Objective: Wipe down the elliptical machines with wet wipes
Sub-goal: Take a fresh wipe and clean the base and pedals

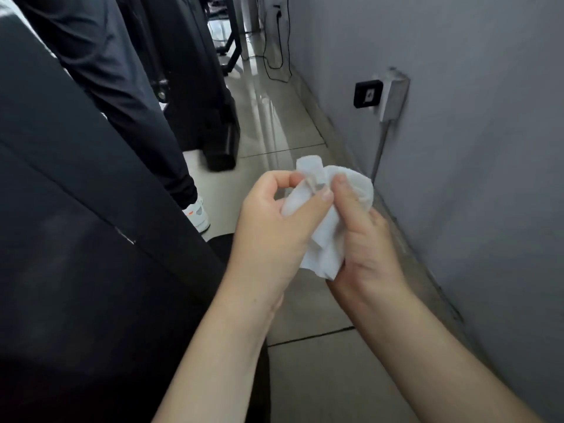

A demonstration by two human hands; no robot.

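Holding one white wet wipe [320, 227], left hand [274, 227], right hand [363, 239] pinching

Nothing legible; the white mark [370, 94] on the black wall plate [360, 98] is blurred

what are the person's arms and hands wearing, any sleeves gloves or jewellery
The left forearm and right forearm are bare to the frame's edge, with no sleeves in view. The left grip and right grip wear no gloves or visible rings. Neither wrist shows a watch or band. The nails look short and unpainted.
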